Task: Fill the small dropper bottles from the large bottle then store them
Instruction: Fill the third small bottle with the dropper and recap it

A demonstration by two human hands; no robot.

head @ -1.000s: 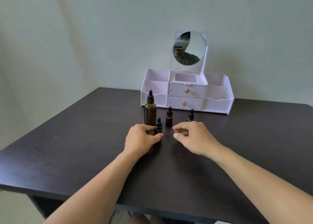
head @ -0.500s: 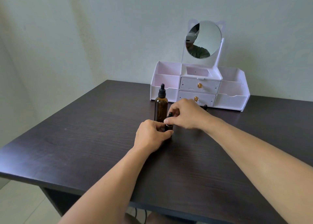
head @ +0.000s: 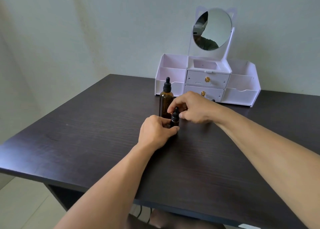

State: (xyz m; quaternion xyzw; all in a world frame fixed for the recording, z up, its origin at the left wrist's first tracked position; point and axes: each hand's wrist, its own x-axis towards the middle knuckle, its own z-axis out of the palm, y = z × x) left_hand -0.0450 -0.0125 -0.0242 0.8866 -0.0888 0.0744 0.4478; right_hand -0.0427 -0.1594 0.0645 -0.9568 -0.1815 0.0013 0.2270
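Observation:
A large amber dropper bottle [head: 166, 102] with a black cap stands on the dark table [head: 86, 133]. Just in front of it stands a small dark dropper bottle [head: 174, 118]. My left hand [head: 156, 133] grips the small bottle's body from the left. My right hand [head: 192, 108] pinches its black dropper cap from above and the right. The tip of another small bottle [head: 213, 100] peeks out behind my right hand; the rest of it is hidden.
A white organiser [head: 240, 93] with two gold-knobbed drawers, open side compartments and a round cat-eared mirror [head: 214, 29] stands at the back of the table against the wall. The table's near edge runs across the lower view.
My right hand moved left from the table onto the small bottle's cap. My left hand kept its hold on the bottle. The view shifted left, so the organiser sits further right.

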